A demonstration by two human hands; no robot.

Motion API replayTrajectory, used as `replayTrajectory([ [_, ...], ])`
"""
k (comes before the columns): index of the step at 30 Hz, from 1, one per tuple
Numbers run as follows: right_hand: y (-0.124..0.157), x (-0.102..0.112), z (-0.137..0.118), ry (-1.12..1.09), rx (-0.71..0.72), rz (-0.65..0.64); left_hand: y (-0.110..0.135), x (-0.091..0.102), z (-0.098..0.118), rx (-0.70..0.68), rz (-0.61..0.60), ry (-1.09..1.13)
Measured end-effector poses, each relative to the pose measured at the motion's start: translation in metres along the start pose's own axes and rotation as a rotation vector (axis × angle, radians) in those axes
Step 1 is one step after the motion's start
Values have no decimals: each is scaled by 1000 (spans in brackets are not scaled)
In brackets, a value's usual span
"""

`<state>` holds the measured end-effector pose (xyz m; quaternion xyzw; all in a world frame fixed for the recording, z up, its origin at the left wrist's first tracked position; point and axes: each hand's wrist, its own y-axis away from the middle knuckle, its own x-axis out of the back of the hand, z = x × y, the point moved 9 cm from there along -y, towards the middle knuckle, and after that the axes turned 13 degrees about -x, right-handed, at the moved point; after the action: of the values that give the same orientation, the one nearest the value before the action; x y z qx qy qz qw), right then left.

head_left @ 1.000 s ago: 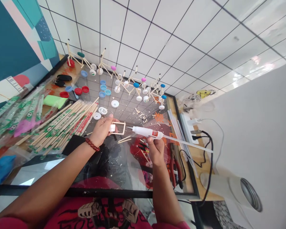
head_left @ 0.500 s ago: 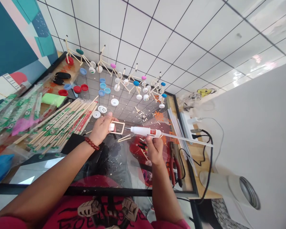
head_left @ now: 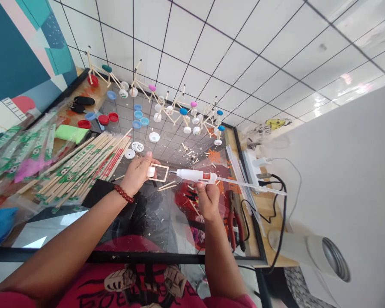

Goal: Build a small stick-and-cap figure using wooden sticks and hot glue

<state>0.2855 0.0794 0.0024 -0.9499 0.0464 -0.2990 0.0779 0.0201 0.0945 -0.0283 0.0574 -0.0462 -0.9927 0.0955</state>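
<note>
Gripping the wooden frame [head_left: 167,173] at its white cap [head_left: 151,172], just left of the glue gun [head_left: 192,175], the fingers of the left hand [head_left: 137,173] probably leave its bare end free towards the nozzle [head_left: 173,172], while those of the right hand [head_left: 208,199] clasp this gun.

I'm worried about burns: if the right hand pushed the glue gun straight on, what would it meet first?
Probably the end bar of the wooden frame in the left hand; the nozzle points at it, though depth is unclear.
</note>
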Motion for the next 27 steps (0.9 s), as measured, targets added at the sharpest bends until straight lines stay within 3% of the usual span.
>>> replayTrajectory([
  [12,1,-2,-5,-6,40,-30,-1,4,0,-4,33,9],
  [21,0,3,0,30,-3,34,-1,2,0,8,20,18],
  [27,1,-1,-2,-42,2,-24,1,2,3,26,47,33],
])
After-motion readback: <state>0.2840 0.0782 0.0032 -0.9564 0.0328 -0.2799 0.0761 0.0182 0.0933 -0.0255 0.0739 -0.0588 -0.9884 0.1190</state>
